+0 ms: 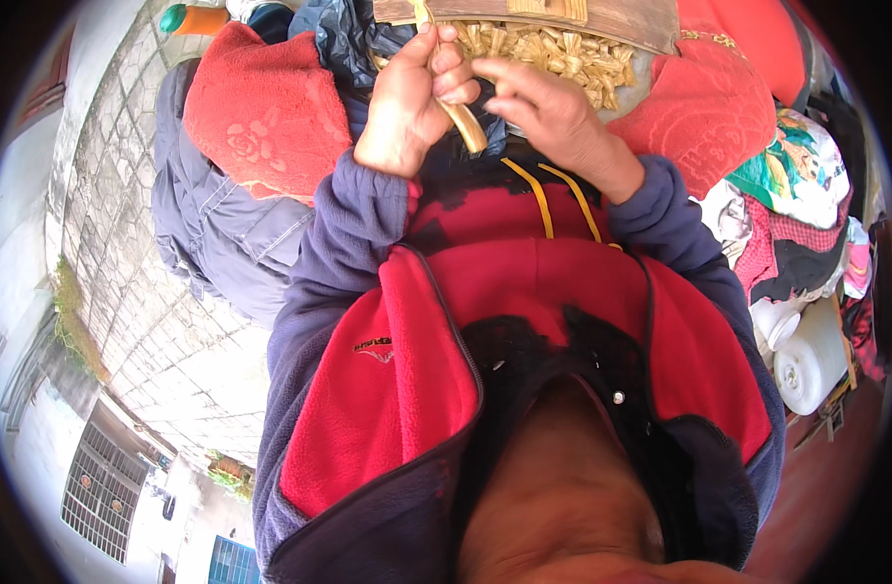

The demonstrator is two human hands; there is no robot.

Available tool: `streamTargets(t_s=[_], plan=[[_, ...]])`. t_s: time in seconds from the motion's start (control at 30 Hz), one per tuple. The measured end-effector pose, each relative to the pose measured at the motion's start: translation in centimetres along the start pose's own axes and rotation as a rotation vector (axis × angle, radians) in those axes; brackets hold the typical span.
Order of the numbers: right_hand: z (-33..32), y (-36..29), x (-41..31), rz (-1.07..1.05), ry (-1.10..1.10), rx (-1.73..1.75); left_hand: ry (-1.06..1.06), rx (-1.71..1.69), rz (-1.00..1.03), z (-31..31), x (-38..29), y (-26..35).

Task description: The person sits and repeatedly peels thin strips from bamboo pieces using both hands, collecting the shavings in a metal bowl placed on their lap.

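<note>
My left hand [424, 98] is closed around a narrow strip of pale yellow dried plant material [466, 130], its flat folded end sticking out below the fist and a thinner end rising above the thumb. Close beside it on the right, my right hand [552, 109] has its fingers partly spread, pointing towards the left fist; nothing shows between them. Behind both hands lies a heap of knotted yellow pieces [563, 58], seemingly of the same material. A curved wooden board [628, 22] lies beyond the heap, with a small wooden block [548, 9] on it.
Red towels lie to the left [267, 117] and right [701, 117] of the hands. A dark plastic bag [336, 36] is behind the left wrist, and a grey padded garment [212, 190] lies at the left. Piled cloths [804, 175] and a white roll [811, 358] are at the right.
</note>
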State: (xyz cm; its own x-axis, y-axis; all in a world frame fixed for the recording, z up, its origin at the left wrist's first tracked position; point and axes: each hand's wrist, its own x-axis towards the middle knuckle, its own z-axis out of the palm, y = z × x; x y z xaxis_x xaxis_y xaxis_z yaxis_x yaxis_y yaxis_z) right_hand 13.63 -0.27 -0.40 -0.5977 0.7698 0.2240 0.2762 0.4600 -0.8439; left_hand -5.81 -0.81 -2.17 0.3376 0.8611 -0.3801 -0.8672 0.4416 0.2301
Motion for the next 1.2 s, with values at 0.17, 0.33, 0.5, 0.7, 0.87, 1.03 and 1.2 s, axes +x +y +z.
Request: streamTargets(t_s=[0.17,0.33,0.5,0.7,0.87,1.03,1.2], plan=[[2.2,0.4,0.5,-0.289,0.049,-0.015,0.017,-0.197,-0.056,-1.3,2.1,-0.4],[2.9,1.2,0.2,0.091,0.093,0.643,0.090,-0.323,-0.010,-1.1,2.5,-1.1],[1.2,2.0,0.5,0.500,0.111,1.704,0.078,-0.308,0.098,0.8,1.7,-1.6],[1.0,1.1,1.4,0.418,0.003,1.379,-0.051,-0.360,0.041,-1.8,2.4,-0.2],[0.5,0.7,1.0,0.458,0.066,0.801,0.177,0.190,0.122,-0.8,1.9,-1.2],[-0.8,-1.2,2.2,-0.230,0.183,-0.364,0.263,1.134,0.371,-0.6,0.9,-1.9],[-1.1,-0.8,1.5,-0.258,0.066,-0.500,0.028,2.053,0.703,1.1,-0.9,-1.7]])
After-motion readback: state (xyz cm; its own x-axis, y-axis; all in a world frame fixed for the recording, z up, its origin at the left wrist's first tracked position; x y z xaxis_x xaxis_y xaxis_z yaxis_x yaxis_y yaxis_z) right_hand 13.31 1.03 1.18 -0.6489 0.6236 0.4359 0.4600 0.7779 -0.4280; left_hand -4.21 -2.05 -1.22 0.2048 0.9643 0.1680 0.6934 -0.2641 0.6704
